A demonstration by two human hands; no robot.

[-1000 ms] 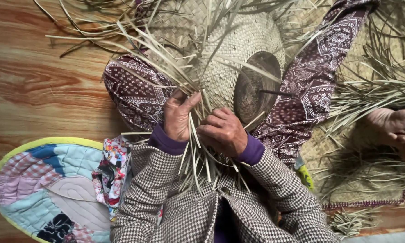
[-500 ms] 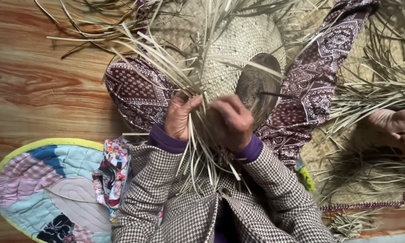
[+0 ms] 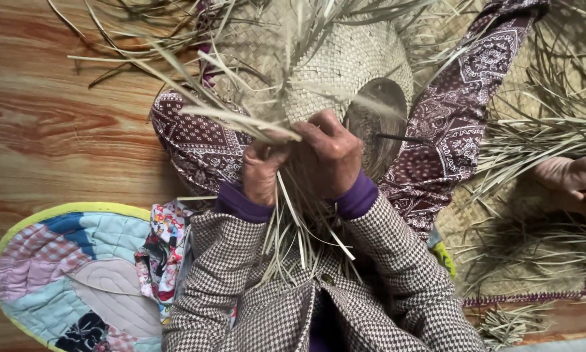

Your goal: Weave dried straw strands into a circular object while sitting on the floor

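The left hand [image 3: 262,175] is curled tight around a bunch of loose straw strips [image 3: 292,228], pinching them where they meet the woven edge. The right hand [image 3: 329,153] sits just beside it, knuckles up, fingers folded down over the same strips and pressed against the weave; both hands are closed on the straw, touching each other at the fingertips.

From here the risk, as I judge it, is a strip slipping out of the pinch: the free ends fan out stiffly in every direction, and if either grip loosens the last crossings could spring open. A dry strip bent too sharply could also crack at the fold. The long ends sweeping upward look blurred, so 1 could catch another and drag it out of order.

The half-woven straw hat [image 3: 345,62] rests across the lap, between knees in patterned maroon trousers [image 3: 195,133]. Its crown is pale, tightly plaited and rounded, with a dark hollow on the right side; the brim is unfinished. Beyond lie a straw mat [image 3: 534,261], the wooden floor [image 3: 58,124] and a patchwork cushion [image 3: 65,274].
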